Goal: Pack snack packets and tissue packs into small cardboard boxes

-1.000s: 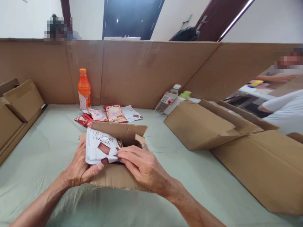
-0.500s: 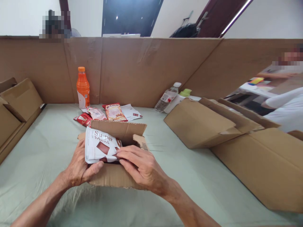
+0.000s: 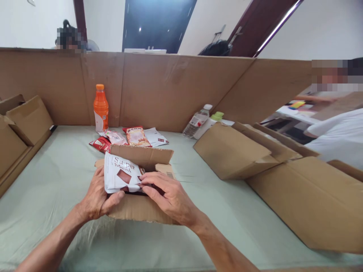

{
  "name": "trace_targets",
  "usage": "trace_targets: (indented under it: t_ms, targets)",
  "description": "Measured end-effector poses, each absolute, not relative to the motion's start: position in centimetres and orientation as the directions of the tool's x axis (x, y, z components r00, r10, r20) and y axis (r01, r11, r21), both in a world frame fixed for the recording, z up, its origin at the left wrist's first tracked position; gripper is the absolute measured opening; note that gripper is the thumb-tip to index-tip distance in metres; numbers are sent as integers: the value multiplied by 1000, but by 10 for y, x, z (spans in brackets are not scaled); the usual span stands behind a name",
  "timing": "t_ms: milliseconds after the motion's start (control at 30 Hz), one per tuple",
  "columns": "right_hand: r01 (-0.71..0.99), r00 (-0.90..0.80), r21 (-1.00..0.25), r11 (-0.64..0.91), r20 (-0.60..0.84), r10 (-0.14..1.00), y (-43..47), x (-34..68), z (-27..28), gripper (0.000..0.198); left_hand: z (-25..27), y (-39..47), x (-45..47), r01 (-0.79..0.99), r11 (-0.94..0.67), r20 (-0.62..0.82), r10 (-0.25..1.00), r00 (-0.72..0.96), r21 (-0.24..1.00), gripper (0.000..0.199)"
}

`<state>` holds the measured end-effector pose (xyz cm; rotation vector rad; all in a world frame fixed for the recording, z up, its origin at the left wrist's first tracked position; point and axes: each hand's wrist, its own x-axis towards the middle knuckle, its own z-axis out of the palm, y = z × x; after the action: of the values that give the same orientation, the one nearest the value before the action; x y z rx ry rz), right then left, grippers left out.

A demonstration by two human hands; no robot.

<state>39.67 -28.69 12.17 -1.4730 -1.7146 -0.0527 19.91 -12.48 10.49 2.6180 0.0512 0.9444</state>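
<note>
A white food pouch printed "Su-per Meal" lies tilted in the mouth of a small open cardboard box in front of me. My right hand pinches the pouch's right end between thumb and fingers, over the box opening. At the box's left side, my left hand grips the box wall, its thumb resting on the near flap and its fingers partly hidden behind the pouch. The inside of the box is mostly covered by the pouch and my right hand.
Behind the box lie a red packet, a pink packet, a red-and-yellow snack bag and a white packet. An orange drink bottle stands by the cardboard partition. A clear bottle leans near larger open boxes.
The view has shifted slightly. The pouch sits a little lower in the box opening, with both hands keeping their hold.
</note>
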Motion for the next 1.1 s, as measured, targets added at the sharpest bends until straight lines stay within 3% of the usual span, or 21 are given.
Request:
trace_targets:
  t_ms: [300, 467, 767, 1100]
  targets:
    - [735, 166, -642, 218, 481, 861, -287, 401, 123, 14, 105, -127, 202, -56, -941, 635, 180, 751, 334, 33]
    - [725, 179, -660, 195, 454, 873, -287, 401, 126, 13, 108, -129, 206, -53, -945, 668, 187, 720, 322, 22]
    - [716, 159, -650, 253, 506, 848, -286, 401, 124, 9, 106, -129, 206, -23, -942, 636, 208, 743, 335, 21]
    - [661, 192, -703, 263, 497, 846, -288, 401, 123, 4, 100, -127, 207, -108, -952, 742, 150, 654, 288, 18]
